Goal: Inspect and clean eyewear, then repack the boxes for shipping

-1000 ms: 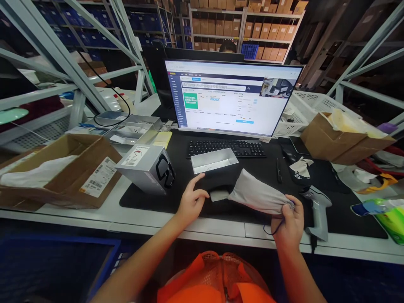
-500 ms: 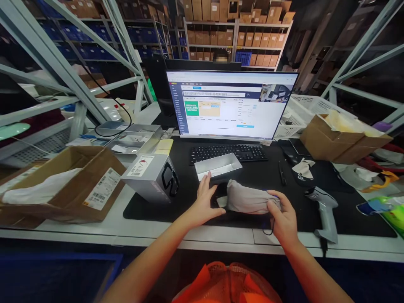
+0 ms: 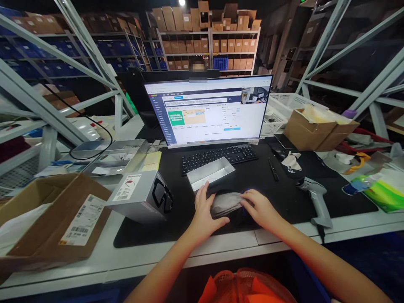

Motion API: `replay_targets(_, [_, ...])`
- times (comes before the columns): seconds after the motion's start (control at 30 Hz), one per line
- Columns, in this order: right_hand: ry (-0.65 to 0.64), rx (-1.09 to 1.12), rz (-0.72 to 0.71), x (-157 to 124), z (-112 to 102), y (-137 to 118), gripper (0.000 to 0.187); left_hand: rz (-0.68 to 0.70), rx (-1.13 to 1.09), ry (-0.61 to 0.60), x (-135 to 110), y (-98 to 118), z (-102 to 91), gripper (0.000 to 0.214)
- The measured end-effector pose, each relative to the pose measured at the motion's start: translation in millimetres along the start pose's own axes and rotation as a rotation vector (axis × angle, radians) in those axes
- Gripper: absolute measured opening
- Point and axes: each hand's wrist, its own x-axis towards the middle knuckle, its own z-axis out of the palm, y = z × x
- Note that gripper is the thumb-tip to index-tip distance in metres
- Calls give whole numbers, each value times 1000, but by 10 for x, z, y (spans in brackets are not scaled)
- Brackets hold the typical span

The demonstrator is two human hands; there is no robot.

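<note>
Ok so from my end I count two hands (image 3: 202,214) (image 3: 261,210), one grey pouch (image 3: 227,203), one silver tray (image 3: 212,173), one keyboard (image 3: 205,159), one scanner (image 3: 318,202), one lit screen (image 3: 208,120), just the one pen (image 3: 273,169).

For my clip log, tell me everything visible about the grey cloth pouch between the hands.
The soft, elongated grey cloth pouch looks wrinkled and filled, lying crosswise over the flat black desk mat. Thin blue cord shows at its right end, where the right hand holds it. The left hand is spread around its left end; contact there is unclear. Its contents and underside are hidden.
</note>
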Motion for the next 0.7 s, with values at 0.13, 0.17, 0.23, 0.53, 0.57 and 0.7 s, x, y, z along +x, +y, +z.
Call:
replay_targets(0.13, [-170,-99,-143,163,78,-86,36,21,50,14,-44,8,-8,70])
replay_targets(0.17, [-228,-132,-170,202,75,-114,41,37,69,10,-57,22,-23,68])
replay_targets(0.23, [-325,-209,-193,262,52,-167,49,82,137,-23,-68,71,-65,62])
replay_targets(0.53, [-206,-619,-163,64,1,-252,24,479,514,-210,406,354,-130,45])
replay_targets(0.57, [-155,-596,-141,24,-21,-227,24,509,506,-247,461,376,-112,46])
replay_targets(0.7, [50,-440,-58,-78,-117,-78,24,561,487,-348,591,473,-20,36])
